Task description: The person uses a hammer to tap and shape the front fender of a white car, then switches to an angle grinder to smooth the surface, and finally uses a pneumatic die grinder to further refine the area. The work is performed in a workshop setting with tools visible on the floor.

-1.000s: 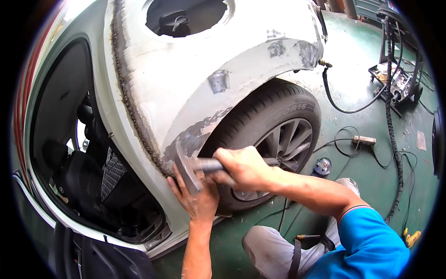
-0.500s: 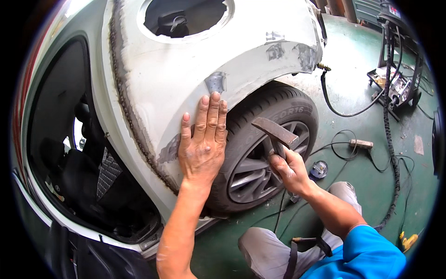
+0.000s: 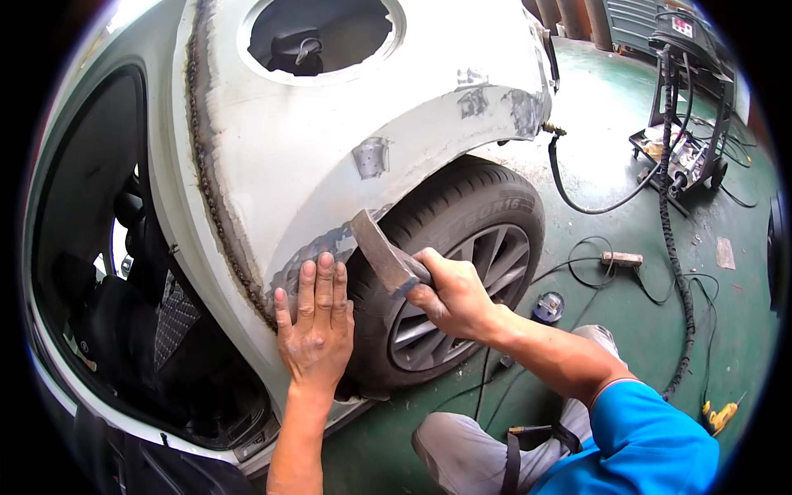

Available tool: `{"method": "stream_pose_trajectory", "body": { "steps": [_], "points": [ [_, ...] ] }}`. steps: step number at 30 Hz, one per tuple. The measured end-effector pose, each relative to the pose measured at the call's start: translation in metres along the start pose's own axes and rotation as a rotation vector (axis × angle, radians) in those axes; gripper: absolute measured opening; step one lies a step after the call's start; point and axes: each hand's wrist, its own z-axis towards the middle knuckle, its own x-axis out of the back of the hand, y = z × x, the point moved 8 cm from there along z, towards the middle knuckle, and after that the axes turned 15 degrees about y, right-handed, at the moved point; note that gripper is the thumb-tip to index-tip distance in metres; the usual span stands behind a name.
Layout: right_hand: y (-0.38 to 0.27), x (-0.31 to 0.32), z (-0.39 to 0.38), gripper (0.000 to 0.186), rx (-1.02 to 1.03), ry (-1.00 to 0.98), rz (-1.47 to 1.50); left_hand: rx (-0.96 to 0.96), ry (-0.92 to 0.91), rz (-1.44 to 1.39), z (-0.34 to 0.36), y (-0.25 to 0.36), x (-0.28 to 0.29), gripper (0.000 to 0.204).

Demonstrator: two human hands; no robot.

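Note:
My left hand point(image 3: 317, 334) lies flat against the white car's rear fender point(image 3: 272, 157), fingers stretched upward over the lower part of a bare grey sanded patch point(image 3: 313, 254). My right hand point(image 3: 452, 297) is wrapped round the handle of a body hammer point(image 3: 381, 252). The hammer's long head is at the wheel arch edge, its far end beside the grey patch; whether it touches the metal I cannot tell. Behind the right hand stands the rear wheel point(image 3: 495, 214) with its black tire and grey spoked rim. Higher on the fender shows another bare metal patch point(image 3: 371, 157).
A rough weld seam point(image 3: 202, 165) runs down the fender beside the open door frame. Above is a round opening point(image 3: 322, 37). A hose point(image 3: 577, 202) hangs from the car's rear. A wheeled machine point(image 3: 685, 124), cables, a round tool point(image 3: 548, 307) and a yellow tool point(image 3: 723, 417) are on the green floor.
My left hand has slid down the fender from the upper bare patch to the lower one. My right hand has brought the hammer left, to the arch edge. The view has shifted slightly.

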Motion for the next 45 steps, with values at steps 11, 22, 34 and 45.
{"method": "stream_pose_trajectory", "body": {
  "steps": [11, 22, 34, 45],
  "points": [
    [0.027, 0.036, 0.001, 0.021, -0.213, 0.037, 0.142, 0.063, 0.015, 0.010, -0.006, -0.012, 0.010, 0.067],
    [0.000, -0.008, -0.021, 0.037, -0.105, -0.200, 0.185, 0.095, 0.022, -0.020, -0.011, -0.007, 0.010, 0.074],
    [-0.028, -0.027, -0.019, 0.024, -0.052, -0.078, 0.198, 0.192, -0.002, -0.080, -0.025, -0.001, 0.011, 0.071],
    [-0.034, -0.041, -0.017, 0.022, 0.104, -0.102, 0.185, 0.192, 0.022, -0.100, -0.039, 0.002, 0.008, 0.065]
  ]
}}
